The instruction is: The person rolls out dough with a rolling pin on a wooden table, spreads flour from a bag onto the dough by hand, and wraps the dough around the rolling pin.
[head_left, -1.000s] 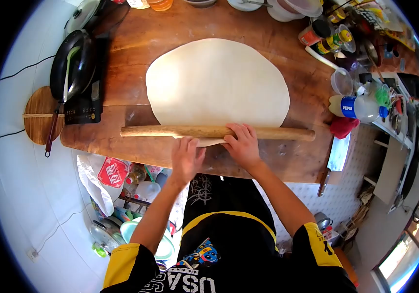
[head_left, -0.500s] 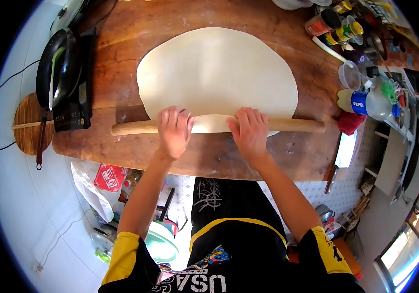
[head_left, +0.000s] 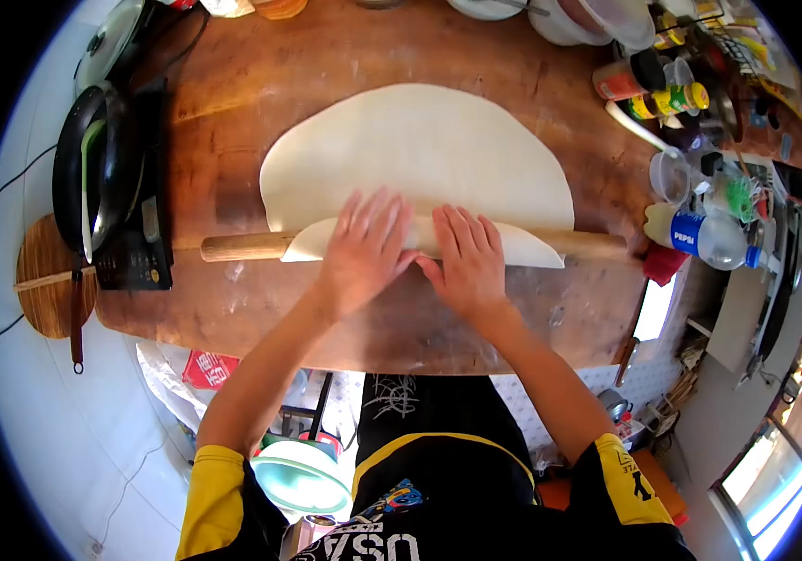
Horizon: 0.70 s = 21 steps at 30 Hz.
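Observation:
A wide, pale sheet of dough point(head_left: 420, 140) lies flat on the wooden table. Its near edge is folded over a long wooden rolling pin point(head_left: 244, 247), whose two ends stick out left and right. My left hand point(head_left: 362, 251) rests on the wrapped dough left of the middle, fingers stretched forward and slightly blurred. Close beside it, my right hand point(head_left: 465, 257) lies on the same roll with its fingers extended. The thumbs nearly meet. Both palms cover part of the pin and dough.
At left, a black frying pan point(head_left: 121, 178) sits on an induction cooker point(head_left: 139, 257). On the right are a Pepsi bottle point(head_left: 700, 234), jars point(head_left: 625, 77) and a knife point(head_left: 627, 360) at the table's edge. Bowls point(head_left: 569, 23) stand at the back.
My hands have moved closer together, and their fingers have gone from curled to stretched out. More dough now wraps over the rolling pin. The view has shifted, showing more of the table's far side.

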Each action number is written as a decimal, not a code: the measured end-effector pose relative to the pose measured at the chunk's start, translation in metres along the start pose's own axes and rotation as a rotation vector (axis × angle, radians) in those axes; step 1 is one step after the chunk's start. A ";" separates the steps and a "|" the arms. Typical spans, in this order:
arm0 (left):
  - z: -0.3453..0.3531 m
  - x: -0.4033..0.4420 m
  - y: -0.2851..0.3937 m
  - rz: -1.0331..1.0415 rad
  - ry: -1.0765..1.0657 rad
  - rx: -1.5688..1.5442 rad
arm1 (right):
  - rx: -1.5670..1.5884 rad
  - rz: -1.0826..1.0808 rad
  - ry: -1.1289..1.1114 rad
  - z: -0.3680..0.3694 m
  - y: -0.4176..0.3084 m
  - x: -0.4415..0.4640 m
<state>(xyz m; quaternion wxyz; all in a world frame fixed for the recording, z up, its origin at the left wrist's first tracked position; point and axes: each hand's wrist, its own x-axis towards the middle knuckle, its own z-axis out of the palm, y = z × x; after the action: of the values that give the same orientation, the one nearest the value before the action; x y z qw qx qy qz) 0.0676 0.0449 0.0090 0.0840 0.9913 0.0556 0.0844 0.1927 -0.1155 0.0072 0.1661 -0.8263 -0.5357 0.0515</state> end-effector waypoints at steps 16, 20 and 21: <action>-0.009 -0.017 -0.018 0.136 -0.099 0.001 | 0.060 -0.110 -0.112 -0.026 0.033 -0.026; -0.008 -0.044 -0.008 0.163 -0.183 0.000 | 0.036 -0.240 -0.056 -0.022 0.037 -0.043; -0.008 -0.049 -0.004 0.174 -0.149 -0.009 | 0.000 -0.297 -0.020 -0.021 0.037 -0.048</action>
<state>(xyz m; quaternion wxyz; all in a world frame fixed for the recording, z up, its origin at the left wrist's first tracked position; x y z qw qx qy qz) 0.0178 0.0442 0.0087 0.0849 0.9955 -0.0374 0.0176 0.2106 -0.1768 0.0103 0.1667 -0.7375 -0.6535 0.0346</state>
